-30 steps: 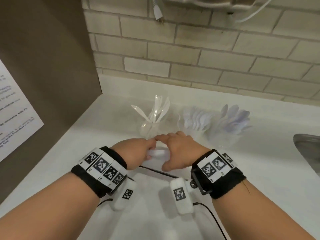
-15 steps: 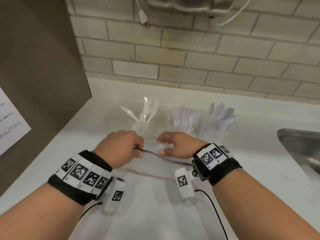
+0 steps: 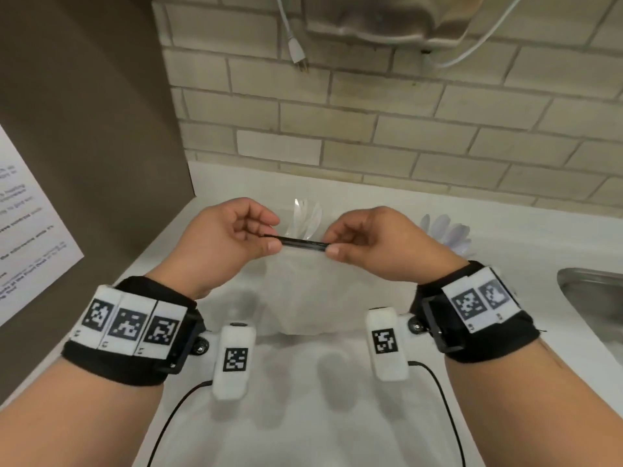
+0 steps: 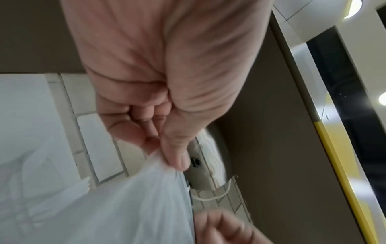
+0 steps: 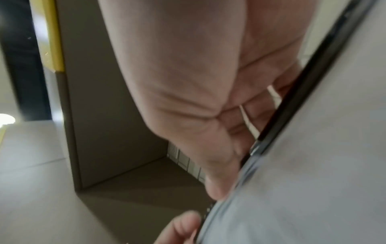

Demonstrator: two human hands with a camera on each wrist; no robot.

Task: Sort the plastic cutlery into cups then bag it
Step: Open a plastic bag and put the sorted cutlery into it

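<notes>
Currently held: clear bag (image 3: 303, 291) — my left hand (image 3: 222, 241) and right hand (image 3: 374, 244) pinching its dark zip strip (image 3: 296, 245) level, letting it hang open-ready; cutlery cups (image 3: 306, 217) wait at twelve o'clock.

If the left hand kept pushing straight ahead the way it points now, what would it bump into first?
Probably the cup of clear cutlery standing just beyond the left hand, which pinches the bag's dark zip strip. Depth is hard to judge; the brick wall lies further back.
</notes>
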